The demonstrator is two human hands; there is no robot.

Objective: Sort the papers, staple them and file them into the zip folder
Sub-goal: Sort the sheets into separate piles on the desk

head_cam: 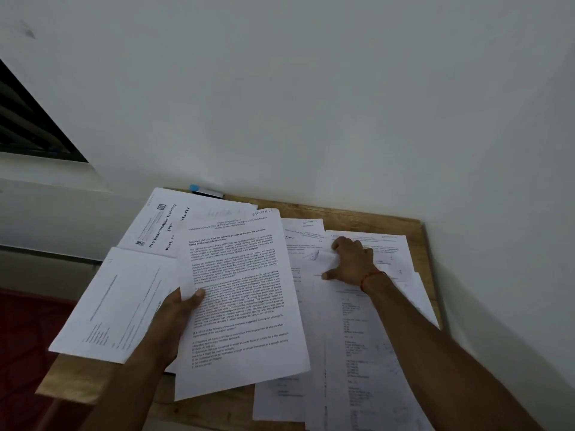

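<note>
Head view: the left hand (174, 318) grips a printed sheet (242, 306) by its left edge at 7 o'clock over the worktop (367, 219), thumb on top, the rest hidden beneath. At 2 o'clock the right hand (353, 261) curls its fingers (342, 244) into the loose papers (357, 337), bunching one sheet. A blue-capped object (203, 191) at 12 o'clock is too blurred to name.

Left hand (174, 311), right hand (353, 259): curled grip.
</note>
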